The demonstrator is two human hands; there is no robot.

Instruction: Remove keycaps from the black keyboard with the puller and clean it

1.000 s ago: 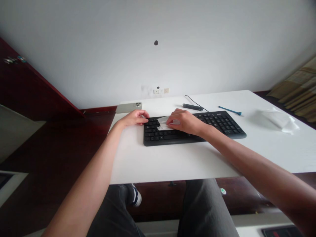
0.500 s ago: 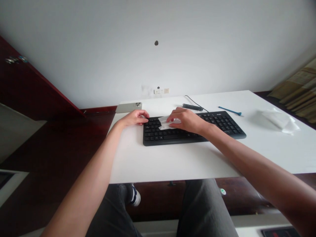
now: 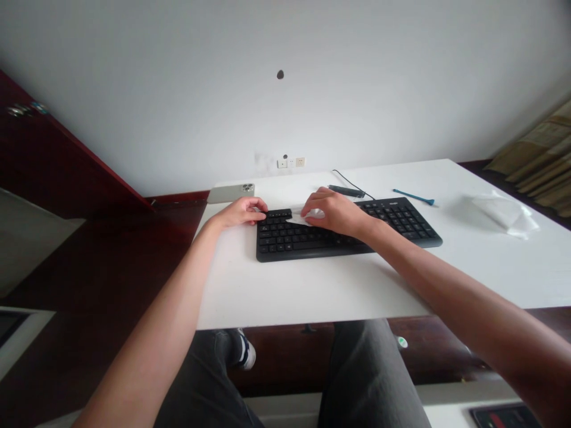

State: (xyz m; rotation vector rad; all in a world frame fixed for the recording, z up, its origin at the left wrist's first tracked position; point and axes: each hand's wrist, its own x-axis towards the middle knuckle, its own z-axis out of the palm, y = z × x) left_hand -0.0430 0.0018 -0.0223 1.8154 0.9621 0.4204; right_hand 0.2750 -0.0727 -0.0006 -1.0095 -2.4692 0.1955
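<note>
- Black keyboard [image 3: 307, 245] lies flat on the white table [image 3: 285, 297], lengthwise to the near edge and set back from it; its left end is near the table's left edge.
- Right hand [image 3: 332, 211]: fingers bent, thumb and fingertips pinching a white tissue [image 3: 300, 220]. Tissue is over the keys in the left half of the keyboard, partly hidden by the hand.
- Left hand [image 3: 245, 212]: fingers curled, thumb at the keyboard's far left corner, touching. Cannot tell whether the corner is gripped or merely steadied.
- Grey phone [image 3: 227, 194], camera lenses up, at the table's far left corner, beyond the left hand.
- Dark narrow object [image 3: 347, 191] between keyboard and the table's far edge; a thin black cable [image 3: 345, 178] runs behind it.
- Blue slender tool [image 3: 413, 197] just beyond the keyboard's far right corner, set aslant.
- White crumpled packet [image 3: 504, 215] near the table's right edge, well apart from both hands; blurred, contents unclear.
</note>
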